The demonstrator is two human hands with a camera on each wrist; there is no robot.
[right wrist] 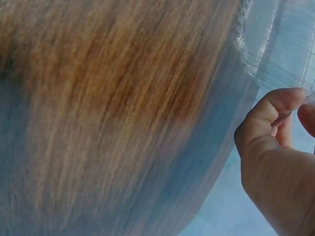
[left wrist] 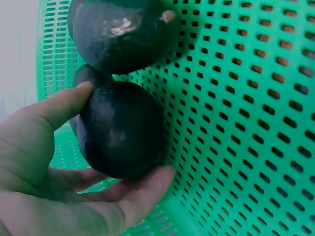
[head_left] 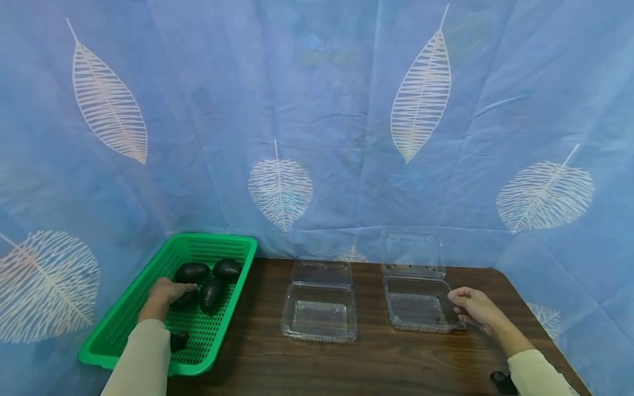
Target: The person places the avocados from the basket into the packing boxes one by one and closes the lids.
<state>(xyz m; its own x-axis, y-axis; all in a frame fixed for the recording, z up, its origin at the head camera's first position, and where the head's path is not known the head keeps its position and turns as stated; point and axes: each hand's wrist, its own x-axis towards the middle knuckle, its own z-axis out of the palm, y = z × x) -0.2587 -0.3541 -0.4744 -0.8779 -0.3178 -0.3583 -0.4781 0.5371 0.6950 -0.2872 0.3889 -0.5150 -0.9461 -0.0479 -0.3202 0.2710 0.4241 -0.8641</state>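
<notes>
In the green basket (head_left: 229, 324) at the left, my left hand (head_left: 163, 294) grips a dark avocado (left wrist: 123, 130), thumb on one side and fingers curled under the other. Another avocado (left wrist: 125, 37) lies just beyond it in the left wrist view. Several more dark avocados (head_left: 212, 295) are grouped around the hand in the head view. On the right, my right hand (head_left: 477, 309) pinches the near-right rim of a clear plastic clamshell container (head_left: 416, 311) between thumb and fingertips. Its lid (head_left: 413, 253) stands raised at the back, and no avocado is inside.
A second clear clamshell container (head_left: 319, 319), lid open, sits between the basket and the right-hand container. All stand on a dark wooden table (head_left: 366, 363). A blue curtain (head_left: 327, 110) with white leaf prints hangs right behind the table.
</notes>
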